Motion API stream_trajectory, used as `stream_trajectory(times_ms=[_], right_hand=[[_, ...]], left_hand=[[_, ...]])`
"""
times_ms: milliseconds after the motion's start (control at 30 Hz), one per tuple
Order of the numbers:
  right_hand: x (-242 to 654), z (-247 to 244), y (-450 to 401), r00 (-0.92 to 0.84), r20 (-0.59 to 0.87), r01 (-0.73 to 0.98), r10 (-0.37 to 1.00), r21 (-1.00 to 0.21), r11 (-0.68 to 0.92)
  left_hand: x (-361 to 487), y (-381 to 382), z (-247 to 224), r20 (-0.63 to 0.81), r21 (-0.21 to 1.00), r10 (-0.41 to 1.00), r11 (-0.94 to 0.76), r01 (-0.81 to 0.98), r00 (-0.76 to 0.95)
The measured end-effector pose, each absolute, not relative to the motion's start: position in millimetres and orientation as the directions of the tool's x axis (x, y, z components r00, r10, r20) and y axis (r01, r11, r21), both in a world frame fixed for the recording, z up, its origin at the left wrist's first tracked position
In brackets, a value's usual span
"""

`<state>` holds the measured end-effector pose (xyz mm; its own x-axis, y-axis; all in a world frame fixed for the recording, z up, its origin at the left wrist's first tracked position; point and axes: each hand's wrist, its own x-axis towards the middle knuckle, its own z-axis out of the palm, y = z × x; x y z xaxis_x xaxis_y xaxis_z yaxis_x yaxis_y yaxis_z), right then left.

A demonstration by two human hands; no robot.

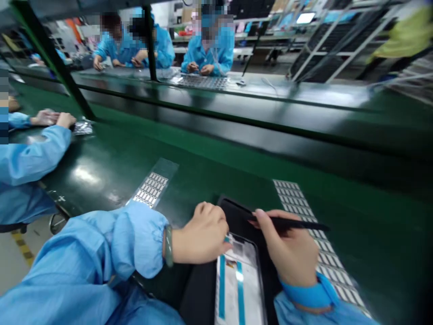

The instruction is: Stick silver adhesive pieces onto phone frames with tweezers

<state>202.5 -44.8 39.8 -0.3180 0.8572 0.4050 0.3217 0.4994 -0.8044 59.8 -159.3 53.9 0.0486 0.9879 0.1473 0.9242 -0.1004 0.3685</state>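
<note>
A phone-like housing with two blue strips on its pale inner face lies on a black mat at the bottom centre. My left hand, fingers curled, is over the housing's upper left corner; what its fingertips pinch is hidden. In my right hand is a dark pen-like tool, held between thumb and fingers, its tip end pointing left above the mat. A black tray-like piece sits just beyond the housing, between my hands.
Sheets of small labelled parts lie on the green bench, one at left and a long one at right. A co-worker's hands are at the left. Green posts and a raised ledge stand beyond; more people sit opposite.
</note>
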Motion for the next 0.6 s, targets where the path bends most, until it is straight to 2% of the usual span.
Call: stream_trajectory(times_ms=[67, 133, 200, 267, 333, 367, 433, 500, 600], right_hand=[[203.1, 42.4, -39.9, -0.301, 0.372, 0.313, 0.878, -0.832, 0.459], [203.2, 44.7, -36.4, -0.284, 0.342, 0.269, 0.896, -0.868, 0.417], [203.3, 45.9, -35.6, -0.278, 0.321, 0.191, 0.905, -0.905, 0.379], [204.0, 46.4, -37.9, -0.283, 0.287, 0.087, 0.915, -0.943, 0.322], [205.8, 47.5, -43.1, -0.303, 0.247, -0.028, 0.921, -0.968, 0.25], [207.0, 48.9, -46.8, -0.309, 0.247, -0.082, 0.918, -0.969, 0.233], [209.4, 53.9, -55.7, -0.333, 0.278, -0.124, 0.901, -0.96, 0.251], [210.3, 60.3, -65.6, -0.351, 0.308, -0.084, 0.884, -0.951, 0.298], [207.8, 66.1, -78.4, -0.384, 0.26, -0.07, 0.886, -0.965, 0.253]], left_hand=[[62.5, -164.9, 58.4, 0.152, 0.47, 0.988, -0.092, 0.878, 0.022], [65.6, -171.6, 62.8, 0.176, 0.625, 0.984, -0.108, 0.773, -0.004], [69.0, -178.4, 64.9, 0.128, 0.832, 0.99, -0.073, 0.549, -0.061], [71.1, -183.9, 64.4, -0.045, 0.979, 0.992, 0.068, 0.195, -0.121], [70.0, -187.0, 63.3, -0.22, 0.973, 0.962, 0.205, -0.105, -0.161], [68.0, -187.7, 63.2, -0.278, 0.951, 0.945, 0.246, -0.189, -0.171], [62.5, -187.8, 64.2, -0.346, 0.92, 0.925, 0.302, -0.248, -0.158], [57.1, -187.8, 66.3, -0.384, 0.9, 0.917, 0.347, -0.263, -0.108], [53.6, -189.1, 68.0, -0.412, 0.886, 0.908, 0.379, -0.268, -0.076]])
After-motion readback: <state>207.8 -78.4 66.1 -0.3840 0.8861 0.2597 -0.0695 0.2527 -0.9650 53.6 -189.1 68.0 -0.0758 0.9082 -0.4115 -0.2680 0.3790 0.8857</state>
